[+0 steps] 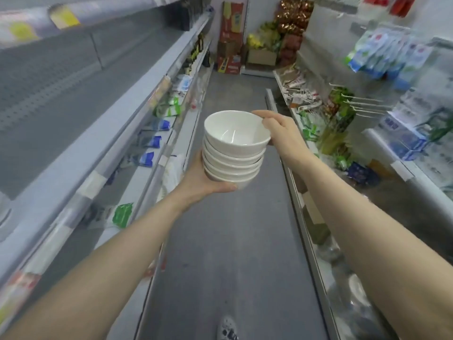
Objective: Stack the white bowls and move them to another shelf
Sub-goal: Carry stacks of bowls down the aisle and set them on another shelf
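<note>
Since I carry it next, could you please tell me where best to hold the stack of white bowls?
The stack of white bowls is tall and nested: cup its base from below, as the left hand does, and steady the top rim from the right, like the right hand.

There is one camera, worn on the person's head and aimed forward and down along a narrow shop aisle. The tilt is steep enough that the toe of a shoe (pixel 226 327) shows at the bottom edge. The wide lens bows the left shelves (pixel 103 173) and right shelves (pixel 402 168) outward and blurs them toward the edges of the frame. Both forearms enter from the bottom corners. They meet near the centre, where the left hand (pixel 208 182) and right hand (pixel 274 130) hold the stack of white bowls (pixel 235 148) close to the lens. Beyond them the grey floor (pixel 235 241) runs to cardboard boxes (pixel 229 45) at the far end.
</note>
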`<state>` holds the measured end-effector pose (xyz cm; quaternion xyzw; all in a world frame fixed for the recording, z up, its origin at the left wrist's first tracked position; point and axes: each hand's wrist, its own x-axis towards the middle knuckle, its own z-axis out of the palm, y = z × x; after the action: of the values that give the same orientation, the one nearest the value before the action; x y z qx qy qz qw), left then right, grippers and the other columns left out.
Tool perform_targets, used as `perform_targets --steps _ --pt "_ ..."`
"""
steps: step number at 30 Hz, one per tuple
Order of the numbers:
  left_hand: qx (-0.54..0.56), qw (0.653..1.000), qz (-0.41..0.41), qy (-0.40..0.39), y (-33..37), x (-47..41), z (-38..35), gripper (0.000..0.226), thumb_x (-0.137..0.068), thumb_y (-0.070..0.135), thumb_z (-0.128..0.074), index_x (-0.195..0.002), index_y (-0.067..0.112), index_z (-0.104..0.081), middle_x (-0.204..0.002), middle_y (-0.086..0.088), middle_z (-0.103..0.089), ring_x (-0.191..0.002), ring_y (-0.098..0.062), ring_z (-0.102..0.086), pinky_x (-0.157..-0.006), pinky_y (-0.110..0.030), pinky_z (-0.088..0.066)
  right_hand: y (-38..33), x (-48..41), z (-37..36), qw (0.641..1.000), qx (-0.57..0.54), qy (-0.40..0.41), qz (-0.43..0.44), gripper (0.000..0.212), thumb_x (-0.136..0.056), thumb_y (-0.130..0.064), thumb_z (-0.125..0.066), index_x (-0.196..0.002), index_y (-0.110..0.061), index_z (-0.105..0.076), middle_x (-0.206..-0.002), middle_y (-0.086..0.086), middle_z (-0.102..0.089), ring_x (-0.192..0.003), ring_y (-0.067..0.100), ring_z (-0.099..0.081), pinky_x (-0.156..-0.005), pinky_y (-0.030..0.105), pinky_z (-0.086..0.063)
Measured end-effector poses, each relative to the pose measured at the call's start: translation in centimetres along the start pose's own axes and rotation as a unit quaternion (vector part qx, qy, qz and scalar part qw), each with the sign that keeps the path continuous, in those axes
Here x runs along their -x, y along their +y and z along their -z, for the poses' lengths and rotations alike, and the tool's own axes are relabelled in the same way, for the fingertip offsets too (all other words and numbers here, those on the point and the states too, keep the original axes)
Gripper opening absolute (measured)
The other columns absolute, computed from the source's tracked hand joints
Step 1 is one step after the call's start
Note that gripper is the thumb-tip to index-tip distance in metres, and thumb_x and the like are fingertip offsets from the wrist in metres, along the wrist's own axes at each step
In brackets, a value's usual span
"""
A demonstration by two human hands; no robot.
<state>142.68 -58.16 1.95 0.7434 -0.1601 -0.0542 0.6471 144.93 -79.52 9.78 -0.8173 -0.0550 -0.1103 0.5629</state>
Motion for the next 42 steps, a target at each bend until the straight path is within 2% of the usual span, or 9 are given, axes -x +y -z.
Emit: perform_targets --steps 6,11,14,17,20,25,32,36,42 --pt "0.014 1.000 -0.014 0.018 -1.5 -14.4 0.0 0.077 -0.060 -0.010 -0.087 -0.106 0.032 -0.044 -0.110 0.019 -0.057 -0.093 0.022 -0.057 -0.075 -0.003 -0.045 4.6 -14.9 1.8 1.000 0.003 -0.026 0.001 0.043 -0.085 -0.019 -0.041 -0.114 -0.022 -0.071 -0.112 -0.005 -0.072 -0.109 0.017 -0.065 -0.090 0.048 -0.056" --pt "0.007 1.000 -0.016 0.015 -4.0 -26.6 2.5 0.087 -0.048 0.021 -0.094 -0.118 0.034 -0.045 -0.118 0.020 -0.061 -0.108 0.011 -0.058 -0.084 -0.007 -0.046 8.5 -27.1 1.7 0.999 0.005 -0.038 0.004 0.042 -0.084 -0.020 -0.041 -0.113 -0.025 -0.071 -0.111 -0.007 -0.072 -0.109 0.016 -0.064 -0.092 0.048 -0.055" --pt "-0.005 1.000 -0.028 0.007 -5.3 -34.2 4.0 0.088 -0.051 0.011 -0.094 -0.124 0.028 -0.048 -0.117 0.018 -0.066 -0.113 0.004 -0.060 -0.087 -0.011 -0.047 10.6 -34.2 1.4 1.000 0.004 -0.022 -0.003 0.042 -0.083 -0.022 -0.042 -0.114 -0.026 -0.071 -0.112 -0.007 -0.071 -0.109 0.016 -0.064 -0.092 0.046 -0.055" --pt "-0.017 0.999 -0.034 -0.013 -6.5 -41.7 5.4 0.077 -0.053 -0.001 -0.092 -0.112 0.029 -0.053 -0.107 0.025 -0.070 -0.103 0.008 -0.063 -0.081 -0.011 -0.048 12.5 -41.2 1.3 1.000 0.004 -0.015 -0.009 0.042 -0.084 -0.021 -0.042 -0.114 -0.026 -0.071 -0.111 -0.007 -0.071 -0.108 0.017 -0.064 -0.091 0.047 -0.055" --pt "-0.015 0.999 -0.022 -0.022 -7.7 -49.0 6.8 0.078 -0.048 0.006 -0.095 -0.107 0.032 -0.050 -0.101 0.033 -0.067 -0.098 0.013 -0.062 -0.078 -0.008 -0.048 14.2 -47.7 1.3 1.000 -0.008 -0.004 -0.015 0.043 -0.083 -0.016 -0.042 -0.113 -0.024 -0.072 -0.109 -0.006 -0.072 -0.106 0.018 -0.066 -0.090 0.048 -0.054" --pt "-0.001 1.000 0.004 -0.026 -9.2 -59.8 7.5 0.097 -0.038 0.037 -0.091 -0.121 0.027 -0.041 -0.120 0.015 -0.058 -0.106 0.012 -0.057 -0.084 -0.009 -0.047 16.8 -57.3 2.5 1.000 -0.019 0.005 -0.021 0.043 -0.083 -0.014 -0.041 -0.112 -0.021 -0.071 -0.109 -0.003 -0.072 -0.105 0.020 -0.065 -0.087 0.044 -0.055" --pt "0.001 1.000 0.001 -0.023 -12.1 -75.8 6.7 0.109 -0.041 0.034 -0.095 -0.134 0.019 -0.040 -0.131 0.007 -0.058 -0.119 -0.002 -0.057 -0.099 -0.028 -0.051 22.7 -72.2 5.6 1.000 -0.021 0.008 -0.021 0.041 -0.087 -0.014 -0.041 -0.115 -0.019 -0.070 -0.111 -0.001 -0.071 -0.105 0.023 -0.065 -0.083 0.046 -0.055" --pt "0.001 1.000 -0.018 -0.023 -11.7 -84.2 5.0 0.089 -0.043 0.027 -0.092 -0.118 0.035 -0.045 -0.115 0.027 -0.066 -0.110 0.011 -0.059 -0.086 -0.009 -0.047 25.7 -81.0 8.2 1.000 -0.010 0.005 -0.025 0.042 -0.085 -0.019 -0.042 -0.115 -0.021 -0.071 -0.111 -0.004 -0.070 -0.105 0.017 -0.065 -0.078 0.032 -0.055" --pt "0.007 0.999 -0.033 0.006 -11.8 -98.0 3.4 0.083 -0.047 0.017 -0.091 -0.113 0.035 -0.044 -0.105 0.034 -0.064 -0.102 0.018 -0.057 -0.077 -0.004 -0.047 29.1 -95.0 12.0 1.000 -0.004 -0.012 -0.016 0.040 -0.089 -0.017 -0.041 -0.115 -0.025 -0.070 -0.112 -0.007 -0.070 -0.105 0.013 -0.064 -0.082 0.032 -0.056"
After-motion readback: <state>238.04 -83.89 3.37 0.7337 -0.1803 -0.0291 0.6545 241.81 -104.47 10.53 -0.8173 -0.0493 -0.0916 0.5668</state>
